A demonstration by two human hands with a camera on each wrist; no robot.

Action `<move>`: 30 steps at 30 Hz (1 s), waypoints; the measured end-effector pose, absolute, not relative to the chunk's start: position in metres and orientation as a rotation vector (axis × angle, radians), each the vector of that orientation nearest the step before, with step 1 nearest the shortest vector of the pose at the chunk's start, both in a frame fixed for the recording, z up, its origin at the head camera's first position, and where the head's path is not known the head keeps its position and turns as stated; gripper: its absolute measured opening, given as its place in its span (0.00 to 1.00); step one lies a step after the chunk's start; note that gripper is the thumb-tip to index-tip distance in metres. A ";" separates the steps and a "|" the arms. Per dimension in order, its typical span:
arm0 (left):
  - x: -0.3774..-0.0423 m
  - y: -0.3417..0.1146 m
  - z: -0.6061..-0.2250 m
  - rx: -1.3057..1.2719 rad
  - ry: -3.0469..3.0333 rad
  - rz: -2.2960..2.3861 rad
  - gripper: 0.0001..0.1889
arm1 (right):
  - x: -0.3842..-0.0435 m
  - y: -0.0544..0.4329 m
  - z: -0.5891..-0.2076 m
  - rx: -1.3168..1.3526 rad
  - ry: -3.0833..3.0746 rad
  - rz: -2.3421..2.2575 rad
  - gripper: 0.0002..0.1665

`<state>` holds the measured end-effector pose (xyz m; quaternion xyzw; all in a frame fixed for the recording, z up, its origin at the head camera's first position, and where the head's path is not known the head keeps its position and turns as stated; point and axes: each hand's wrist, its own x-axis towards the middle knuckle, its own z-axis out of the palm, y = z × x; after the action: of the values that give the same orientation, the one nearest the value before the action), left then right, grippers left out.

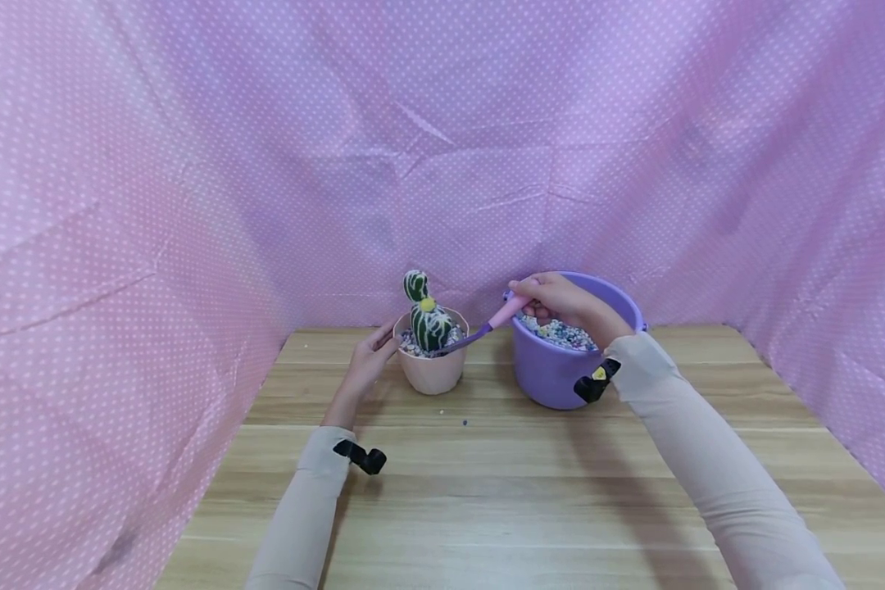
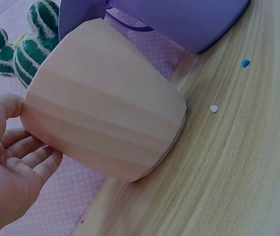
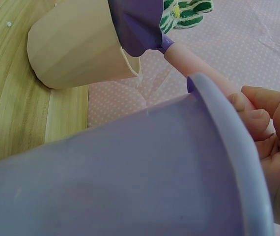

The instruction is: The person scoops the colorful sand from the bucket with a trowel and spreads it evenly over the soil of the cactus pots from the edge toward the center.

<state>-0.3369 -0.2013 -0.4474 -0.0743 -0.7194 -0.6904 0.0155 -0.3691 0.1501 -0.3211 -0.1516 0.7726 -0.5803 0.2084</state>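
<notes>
My right hand (image 1: 566, 305) grips the pink handle of a small purple garden trowel (image 1: 503, 313), reaching over the purple bucket's rim. The blade tilts down at the rim of a pale pink faceted flowerpot (image 1: 433, 373), overlapping it in the right wrist view. In the pot stands a green-and-white striped cactus (image 1: 431, 328) with a yellow tuft, pebbles around its base. My left hand (image 1: 372, 357) rests against the pot's left side, its thumb at the rim and its other fingers extended along the wall. The bucket (image 1: 553, 377) holds many small multicoloured pebbles (image 1: 560, 334).
Pot and bucket stand side by side near the back of the wooden table (image 1: 472, 500). A blue pebble (image 2: 245, 63) and a white pebble (image 2: 214, 108) lie on the tabletop before the pot. Pink dotted cloth (image 1: 442, 188) hangs behind and along both sides.
</notes>
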 end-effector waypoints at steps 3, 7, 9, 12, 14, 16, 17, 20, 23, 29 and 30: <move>-0.337 -0.201 -0.446 -0.234 -2.224 -2.150 0.25 | -0.369 0.151 -0.319 -0.426 2.159 -1.611 0.23; -0.336 -0.201 -0.443 -0.242 -2.215 -2.147 0.25 | -0.369 0.151 -0.318 -0.424 2.161 -1.615 0.23; -0.335 -0.200 -0.442 -0.247 -2.212 -2.147 0.25 | -0.369 0.151 -0.318 -0.426 2.157 -1.619 0.23; -0.335 -0.200 -0.442 -0.249 -2.204 -2.150 0.25 | -0.368 0.151 -0.318 -0.428 2.158 -1.624 0.22; -0.336 -0.200 -0.443 -0.259 -2.204 -2.147 0.25 | -0.367 0.152 -0.319 -0.439 2.167 -1.616 0.20; -0.335 -0.199 -0.443 -0.252 -2.197 -2.152 0.25 | -0.366 0.152 -0.319 -0.441 2.177 -1.608 0.17; -0.334 -0.199 -0.444 -0.253 -2.197 -2.150 0.25 | -0.366 0.152 -0.319 -0.444 2.186 -1.600 0.17; -0.331 -0.198 -0.443 -0.247 -2.197 -2.143 0.25 | -0.364 0.154 -0.320 -0.444 2.202 -1.584 0.15; -0.328 -0.196 -0.443 -0.223 -2.203 -2.123 0.25 | -0.363 0.157 -0.320 -0.457 2.210 -1.574 0.14; -0.317 -0.189 -0.438 -0.017 -2.217 -2.022 0.24 | -0.356 0.172 -0.310 -0.543 2.210 -1.566 0.13; -0.312 -0.186 -0.432 0.034 -2.203 -2.014 0.23 | -0.354 0.176 -0.308 -0.549 2.205 -1.578 0.13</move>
<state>-0.3115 -0.1856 -0.4320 0.0113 -0.7358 -0.6726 0.0780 -0.3545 0.1755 -0.3079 -0.1950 0.7830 -0.5605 0.1863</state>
